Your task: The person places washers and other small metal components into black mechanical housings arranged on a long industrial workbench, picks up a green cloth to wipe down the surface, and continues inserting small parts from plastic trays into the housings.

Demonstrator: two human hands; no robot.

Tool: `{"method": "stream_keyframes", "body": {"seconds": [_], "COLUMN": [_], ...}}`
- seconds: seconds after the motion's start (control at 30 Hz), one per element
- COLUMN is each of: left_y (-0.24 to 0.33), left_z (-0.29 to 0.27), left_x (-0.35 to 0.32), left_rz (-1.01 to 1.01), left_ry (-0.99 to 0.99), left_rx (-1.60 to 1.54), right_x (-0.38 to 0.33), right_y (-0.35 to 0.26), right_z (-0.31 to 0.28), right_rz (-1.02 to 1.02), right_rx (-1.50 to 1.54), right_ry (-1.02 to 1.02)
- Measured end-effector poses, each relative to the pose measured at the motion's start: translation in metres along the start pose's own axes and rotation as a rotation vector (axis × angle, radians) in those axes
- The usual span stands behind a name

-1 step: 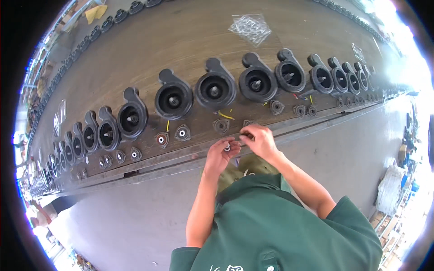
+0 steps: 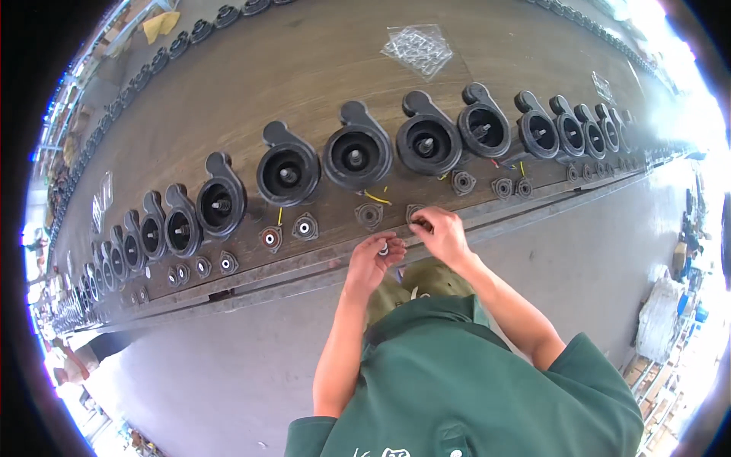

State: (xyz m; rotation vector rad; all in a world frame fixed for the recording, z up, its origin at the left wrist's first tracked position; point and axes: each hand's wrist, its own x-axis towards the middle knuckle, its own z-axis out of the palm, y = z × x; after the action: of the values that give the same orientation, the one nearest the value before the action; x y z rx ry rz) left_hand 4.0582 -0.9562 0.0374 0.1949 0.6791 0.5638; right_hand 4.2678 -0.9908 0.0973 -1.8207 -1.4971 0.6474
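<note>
My left hand (image 2: 370,265) is cupped at the table's near edge, its fingers curled around a small white ring-shaped part (image 2: 384,250). Just to its right, my right hand (image 2: 442,234) is closed, thumb and fingers pinched over a dark flanged disc (image 2: 413,212). Whatever sits between those fingertips is hidden. Left of that, another grey flanged disc (image 2: 369,215) lies flat beside a yellow wire (image 2: 378,198). Farther left are a disc with a white ring in its centre (image 2: 305,226) and a reddish one (image 2: 270,238).
A long row of black round housings with side spouts (image 2: 358,148) stands behind the discs, each with a central shaft. A clear bag of small metal parts (image 2: 419,49) lies farther back. The table's metal edge (image 2: 335,266) runs in front of me.
My right hand has moved slightly right, away from my left hand, and its fingertips are now over the flanged disc. My left hand has stayed nearly in place.
</note>
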Motion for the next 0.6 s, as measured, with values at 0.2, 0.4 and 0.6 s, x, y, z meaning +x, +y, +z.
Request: {"method": "stream_keyframes", "body": {"seconds": [0.2, 0.4, 0.6], "left_y": [-0.013, -0.006, 0.002], "left_z": [0.03, 0.035, 0.022], "left_x": [0.016, 0.009, 0.002], "left_rz": [-0.061, -0.015, 0.015], "left_ry": [0.071, 0.059, 0.068], "left_rx": [0.092, 0.082, 0.037], "right_x": [0.013, 0.003, -0.003], "right_y": [0.071, 0.083, 0.077], "right_z": [-0.007, -0.002, -0.007], "right_rz": [-0.028, -0.14, -0.136], "right_rx": [-0.012, -0.033, -0.064], "right_ry": [-0.019, -0.093, -0.101]}}
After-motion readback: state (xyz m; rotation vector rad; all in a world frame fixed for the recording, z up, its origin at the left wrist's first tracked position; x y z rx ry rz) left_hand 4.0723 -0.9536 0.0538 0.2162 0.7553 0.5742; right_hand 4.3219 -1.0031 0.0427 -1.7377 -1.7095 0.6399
